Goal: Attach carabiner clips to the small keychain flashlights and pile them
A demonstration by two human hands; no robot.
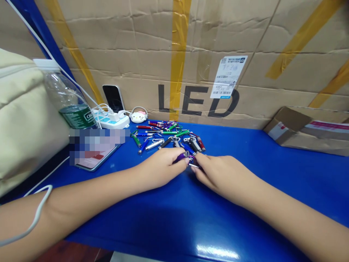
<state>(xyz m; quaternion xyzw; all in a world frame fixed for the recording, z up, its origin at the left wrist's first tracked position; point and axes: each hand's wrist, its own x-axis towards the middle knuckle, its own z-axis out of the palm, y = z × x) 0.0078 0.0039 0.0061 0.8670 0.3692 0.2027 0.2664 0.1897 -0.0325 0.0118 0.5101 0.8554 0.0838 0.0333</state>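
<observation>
Left hand (160, 165) and right hand (218, 174) together on the blue worktop (169, 218), fingertips pinched on one purple keychain flashlight (182, 157) from either end. Just behind, a heap of keychain flashlights (166, 134); phone (94, 153) lying left.

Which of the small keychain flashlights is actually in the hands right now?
The purple flashlight, pinched between the left hand and right hand; the others lie loose in the pile behind.

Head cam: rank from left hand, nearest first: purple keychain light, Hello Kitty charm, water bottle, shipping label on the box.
1. purple keychain light, pinched in the left hand.
2. Hello Kitty charm, behind it by the power strip.
3. water bottle, far left.
4. shipping label, up on the cardboard, right.
</observation>
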